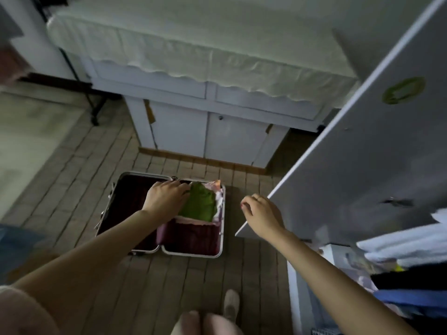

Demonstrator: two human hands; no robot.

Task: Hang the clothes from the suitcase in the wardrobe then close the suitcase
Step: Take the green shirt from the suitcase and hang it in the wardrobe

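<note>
The left hand (167, 198) reaches down over the open suitcase (167, 253), fingers spread and laid forward so the tips meet the left edge of the green garment (200, 204); whether they have closed on the cloth I cannot tell, since the tips are blurred. The right hand (260, 215) is out to the right, loosely curled with the thumb tucked under, resting at the near lower corner of the wardrobe door (362, 146); it seems to steady or hold that edge more than grip it, and it carries no clothing.

The green garment lies folded in the far part of the suitcase's right half, on top of paler pink and white clothes (219, 201). The left half shows only its dark lining. The suitcase sits flat on the tiled floor (72, 177), in front of a white cupboard (205, 131) draped with a cloth.

At the right, the wardrobe stands open, with folded items stacked on a shelf (399, 247) near the camera.

The step in hand looks to be the picking up of a garment, with several pieces unhung. Next the left hand would need to pinch the green cloth firmly and lift it clear without dragging the pile beneath, then carry it right to the wardrobe
</note>
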